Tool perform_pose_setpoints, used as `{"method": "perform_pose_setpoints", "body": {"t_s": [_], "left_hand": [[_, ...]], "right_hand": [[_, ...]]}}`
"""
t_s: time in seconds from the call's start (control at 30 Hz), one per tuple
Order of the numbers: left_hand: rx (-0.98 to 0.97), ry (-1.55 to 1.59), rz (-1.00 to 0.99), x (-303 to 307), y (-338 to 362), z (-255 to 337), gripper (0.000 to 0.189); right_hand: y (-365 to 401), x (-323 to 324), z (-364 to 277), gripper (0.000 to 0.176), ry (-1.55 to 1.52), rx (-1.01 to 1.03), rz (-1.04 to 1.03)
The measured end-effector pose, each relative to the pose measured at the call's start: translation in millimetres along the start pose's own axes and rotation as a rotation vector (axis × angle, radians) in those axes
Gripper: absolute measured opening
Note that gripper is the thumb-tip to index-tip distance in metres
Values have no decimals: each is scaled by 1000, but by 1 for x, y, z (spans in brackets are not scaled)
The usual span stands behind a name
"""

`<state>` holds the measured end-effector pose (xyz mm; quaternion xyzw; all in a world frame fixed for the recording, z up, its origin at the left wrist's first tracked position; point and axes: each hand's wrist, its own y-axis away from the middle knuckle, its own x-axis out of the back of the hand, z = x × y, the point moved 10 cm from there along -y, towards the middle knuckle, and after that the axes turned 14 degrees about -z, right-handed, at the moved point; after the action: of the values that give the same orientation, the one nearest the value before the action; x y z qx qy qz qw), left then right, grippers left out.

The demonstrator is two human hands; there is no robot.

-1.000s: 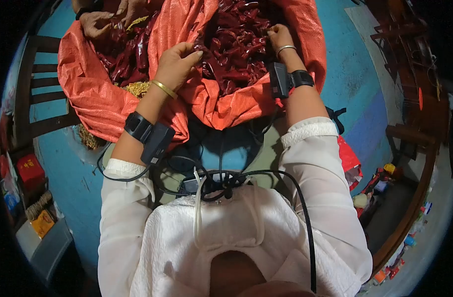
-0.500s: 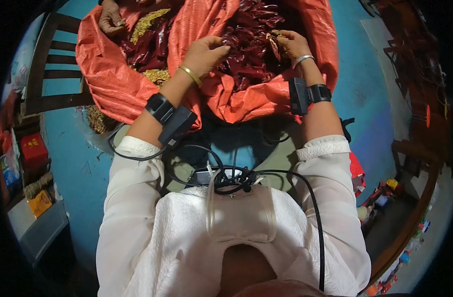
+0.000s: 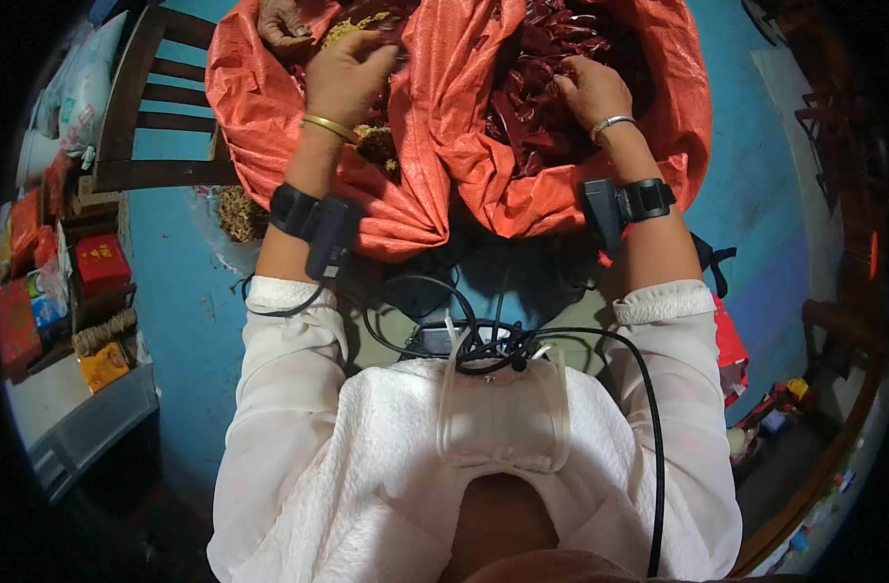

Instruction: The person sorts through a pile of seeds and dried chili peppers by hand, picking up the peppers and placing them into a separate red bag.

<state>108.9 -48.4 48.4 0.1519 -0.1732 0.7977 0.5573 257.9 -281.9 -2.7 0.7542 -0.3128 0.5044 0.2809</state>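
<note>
Left hand shifts to the left sack while the right hand stays in the chilies

Nearest the camera, black cables [image 3: 464, 342] coil on the white blouse [image 3: 367, 457]. Beyond them, the left hand [image 3: 342, 76] has left the fold between the sacks and now hangs over the left sack [image 3: 255, 117]. Its fingers are bunched together above the yellowish scraps [image 3: 372, 141], and whether they pinch anything cannot be told. The right hand [image 3: 592, 92] still rests palm-down on the dried red chilies [image 3: 527, 112] heaped in the right sack [image 3: 551, 199]. Its fingertips are buried, so its grip cannot be told. The work now spans both sacks. Farthest off, another person's hand [image 3: 281, 21] lies at the left sack's far edge.
</note>
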Motion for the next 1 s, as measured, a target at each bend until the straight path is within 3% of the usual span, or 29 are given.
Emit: {"method": "perform_pose_setpoints", "body": {"t_s": [0.03,0.1,0.17,0.2,0.27,0.37,0.5,0.53,0.67,0.7,0.77,0.9,1.0], "left_hand": [[10,-61,48,17,-5,-15,27],[54,-504,164,44,-3,-9,34],[-62,-953,344,46,5,18,29],[-66,-951,340,40,5,22,29],[-181,-589,119,9,-1,23,29],[-77,-861,-79,-34,-1,16,30],[-21,-999,-10,-17,-12,2,31],[63,-996,-130,-21,-17,-19,34],[164,-838,-274,-46,-15,-62,38],[221,-757,-411,-61,-14,-65,38],[87,-656,-450,-88,-5,-53,35],[12,-650,-408,-114,7,-26,33],[-58,-599,-411,-119,9,-21,29]], "right_hand": [[0,-1,-2,26,-4,-2,2],[-1,-10,-6,24,83,-9,-86],[2,-10,-10,24,58,15,-83],[4,-10,-13,24,35,40,-82],[9,-16,-29,23,4,118,-80],[22,-32,-69,20,116,334,-114],[22,-23,-75,18,106,286,-81],[21,-22,-74,18,93,271,-102],[16,-29,-62,18,126,252,-96],[17,-28,-62,18,121,248,-93],[18,-24,-63,18,105,235,-87],[22,-19,-72,17,91,273,-9],[28,3,-80,14,-53,311,175]]}}
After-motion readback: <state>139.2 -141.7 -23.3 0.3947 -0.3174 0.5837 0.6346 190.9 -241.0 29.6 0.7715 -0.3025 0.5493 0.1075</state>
